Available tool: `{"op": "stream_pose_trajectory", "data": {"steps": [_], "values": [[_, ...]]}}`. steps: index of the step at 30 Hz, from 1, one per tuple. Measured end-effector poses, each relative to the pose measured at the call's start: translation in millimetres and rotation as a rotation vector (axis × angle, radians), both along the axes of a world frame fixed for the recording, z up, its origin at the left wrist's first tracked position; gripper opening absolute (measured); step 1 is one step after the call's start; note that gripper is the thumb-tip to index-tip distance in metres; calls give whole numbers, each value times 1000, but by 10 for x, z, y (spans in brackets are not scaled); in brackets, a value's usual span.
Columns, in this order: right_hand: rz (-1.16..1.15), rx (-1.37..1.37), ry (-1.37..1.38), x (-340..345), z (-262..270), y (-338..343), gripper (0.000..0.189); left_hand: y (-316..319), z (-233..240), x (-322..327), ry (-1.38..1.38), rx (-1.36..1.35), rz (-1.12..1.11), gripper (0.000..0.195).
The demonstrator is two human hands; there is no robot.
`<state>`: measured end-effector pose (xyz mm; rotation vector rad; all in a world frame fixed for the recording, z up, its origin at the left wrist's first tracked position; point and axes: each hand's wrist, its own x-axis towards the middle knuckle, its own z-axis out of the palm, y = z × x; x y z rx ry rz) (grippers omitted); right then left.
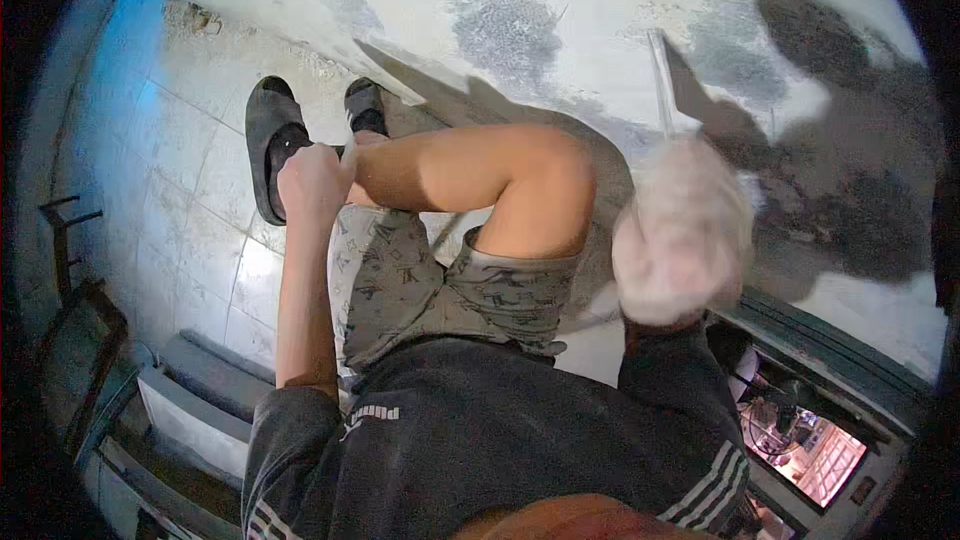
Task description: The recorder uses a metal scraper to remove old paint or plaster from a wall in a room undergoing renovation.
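My left hand point(311, 176) is curled into a fist beside my ankle and the dark slide sandal point(270, 112). A narrow pale and dark thing shows at its inner edge, too small to name. My right hand point(682, 232), strongly blurred, grips a flat-bladed tool point(661, 79); its handle is hidden in the hand. The pale blade points away from me, over or against the white wall point(600, 7), and its dark shadow falls beside it. Grey rough patches point(506, 30) mark the wall's surface.
Dirty floor tiles point(210, 187) lie to the left, with a dark metal frame point(82, 300) and a grey and white boxy object point(195, 412) nearer. My bent knee point(555, 180) sits between my hands. A dark-framed case with a lit opening point(810, 450) stands at the lower right.
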<state>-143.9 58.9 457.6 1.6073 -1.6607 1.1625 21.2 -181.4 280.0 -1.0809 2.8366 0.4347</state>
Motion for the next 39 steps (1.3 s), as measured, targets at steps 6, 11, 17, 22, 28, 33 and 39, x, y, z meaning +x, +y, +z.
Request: {"op": "stream_pose_trajectory", "data": {"steps": [6, 11, 17, 22, 28, 33, 39], "values": [[89, 114, -56, -8, -63, -118, 27, 11, 16, -61, -20, -22, 5, 65], [-99, 126, -123, -185, -181, -8, 33, 22, 47, -52, 6, -3, -13, 55], [-239, 190, -234, -107, -54, -201, 30, 17, 5, -36, 32, 11, 1, 57], [261, 146, -54, 107, 58, -205, 18, 10, 6, -13, 3, 18, -4, 52], [105, 305, -167, -27, -167, 3, 13, 13, 9, -4, 20, 22, -2, 52], [-229, 182, 10, -102, -117, -21, 15, 1, -72, -2, 32, 20, -20, 55], [-12, 108, -44, 58, -90, -45, 20, -14, -124, 48, 91, -20, -4, 63]]}}
